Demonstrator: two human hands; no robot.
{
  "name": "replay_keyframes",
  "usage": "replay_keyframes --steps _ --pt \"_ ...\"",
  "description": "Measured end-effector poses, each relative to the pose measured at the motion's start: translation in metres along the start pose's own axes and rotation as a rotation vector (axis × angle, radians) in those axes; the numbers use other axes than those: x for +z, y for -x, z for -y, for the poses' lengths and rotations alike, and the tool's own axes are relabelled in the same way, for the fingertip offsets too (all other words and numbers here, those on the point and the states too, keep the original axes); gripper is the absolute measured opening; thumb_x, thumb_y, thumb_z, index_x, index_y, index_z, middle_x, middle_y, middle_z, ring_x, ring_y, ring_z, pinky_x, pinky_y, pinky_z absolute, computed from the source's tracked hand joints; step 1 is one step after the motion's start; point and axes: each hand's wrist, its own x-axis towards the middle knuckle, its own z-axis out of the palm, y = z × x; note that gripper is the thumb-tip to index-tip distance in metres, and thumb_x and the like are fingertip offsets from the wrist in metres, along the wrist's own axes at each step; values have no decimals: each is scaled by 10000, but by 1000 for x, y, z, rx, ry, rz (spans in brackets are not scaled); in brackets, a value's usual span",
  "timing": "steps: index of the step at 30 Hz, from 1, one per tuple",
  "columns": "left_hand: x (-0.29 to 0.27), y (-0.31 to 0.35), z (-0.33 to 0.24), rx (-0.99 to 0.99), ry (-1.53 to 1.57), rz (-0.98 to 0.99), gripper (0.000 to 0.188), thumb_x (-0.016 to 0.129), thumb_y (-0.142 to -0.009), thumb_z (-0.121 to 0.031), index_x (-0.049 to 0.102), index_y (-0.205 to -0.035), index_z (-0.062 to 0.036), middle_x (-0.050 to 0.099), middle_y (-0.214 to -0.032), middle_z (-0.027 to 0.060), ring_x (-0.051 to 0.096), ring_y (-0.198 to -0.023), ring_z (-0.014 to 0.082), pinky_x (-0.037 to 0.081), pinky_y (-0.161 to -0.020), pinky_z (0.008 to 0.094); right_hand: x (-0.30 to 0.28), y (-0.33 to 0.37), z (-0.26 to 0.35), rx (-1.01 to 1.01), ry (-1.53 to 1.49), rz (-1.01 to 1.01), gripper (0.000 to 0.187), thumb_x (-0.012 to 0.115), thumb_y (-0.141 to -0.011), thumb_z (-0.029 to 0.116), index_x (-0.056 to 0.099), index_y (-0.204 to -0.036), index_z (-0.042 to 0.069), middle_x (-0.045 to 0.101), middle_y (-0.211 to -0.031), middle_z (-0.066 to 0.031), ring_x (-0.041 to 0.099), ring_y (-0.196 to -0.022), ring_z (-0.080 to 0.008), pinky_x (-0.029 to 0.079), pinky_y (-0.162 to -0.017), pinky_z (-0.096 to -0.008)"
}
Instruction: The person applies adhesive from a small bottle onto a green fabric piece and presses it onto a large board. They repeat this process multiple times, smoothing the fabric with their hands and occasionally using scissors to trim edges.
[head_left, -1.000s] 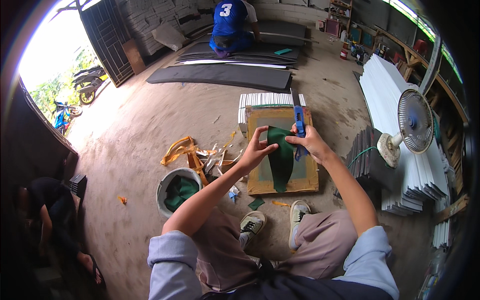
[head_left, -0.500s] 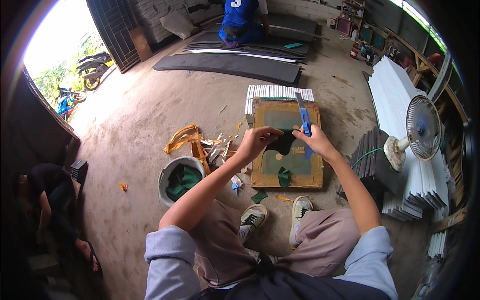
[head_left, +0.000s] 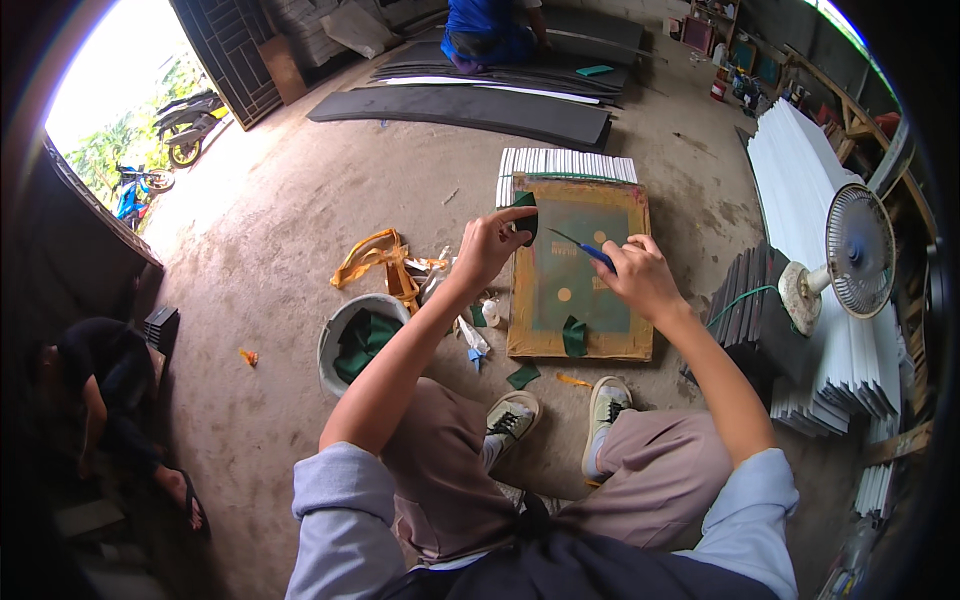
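Note:
Pinched in my left hand (head_left: 488, 245) is a small dark green fabric piece (head_left: 525, 218), held up over the left side of a flat board (head_left: 519, 330) framed in yellowish-brown tape. My right hand (head_left: 642, 276) grips a blue utility knife (head_left: 601, 255), its thin blade pointing up and left toward the fabric but apart from it. Below my hands, another green scrap (head_left: 574, 337) lies on the board's lower part. A grey bucket (head_left: 325, 352) with green fabric pieces in it stands left of the board, beside my left forearm.
Orange strips (head_left: 368, 258) and pale scraps litter the floor between bucket and board. White ridged sheets (head_left: 565, 163) are behind the board. On the right stand a fan (head_left: 857, 240) and tall white sheet stacks (head_left: 795, 165). One person (head_left: 490, 35) sits ahead; another (head_left: 105, 385) bends at left.
My hands have moved apart. The left has gone left and up with the fabric piece; the knife in my right hand has swung from upright to pointing left.

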Motion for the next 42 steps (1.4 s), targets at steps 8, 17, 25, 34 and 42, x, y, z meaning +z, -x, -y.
replay_keyframes --steps 8,17,25,34,42 --pt "11 1 7 80 -13 92 486 708 -799 -81 616 -1267 -172 684 -768 85 614 -620 122 500 -631 298 5 -13 23 -108 155 15 218 675 -829 247 567 -793 61 607 -577 -111 626 -574 -238 464 -903 -397" --pt "16 1 6 152 -172 1 498 599 -756 21 586 -1246 -68 639 -1089 155 644 -744 246 507 -730 361 15 -19 43 -49 310 67 226 681 -817 235 560 -755 55 590 -515 -108 608 -500 -246 439 -774 -358" --pt "26 5 -3 153 -291 -106 464 496 -741 70 565 -1195 6 603 -1127 211 588 -1006 396 464 -895 444 28 -29 60 103 191 220 168 604 -868 184 581 -767 51 607 -536 -137 631 -508 -266 407 -837 -438" --pt "38 4 -7 139 -253 -91 446 496 -750 94 589 -1176 -1 605 -1149 210 582 -1052 390 467 -925 427 30 -35 55 209 167 270 169 590 -844 135 640 -689 92 643 -598 -104 666 -581 -254 395 -817 -428" --pt "43 17 -15 95 -287 34 500 569 -757 67 559 -1243 -51 585 -1213 164 569 -1104 362 448 -952 422 47 -13 43 150 250 415 138 597 -817 117 698 -730 152 693 -733 -66 700 -740 -245 403 -784 -494"
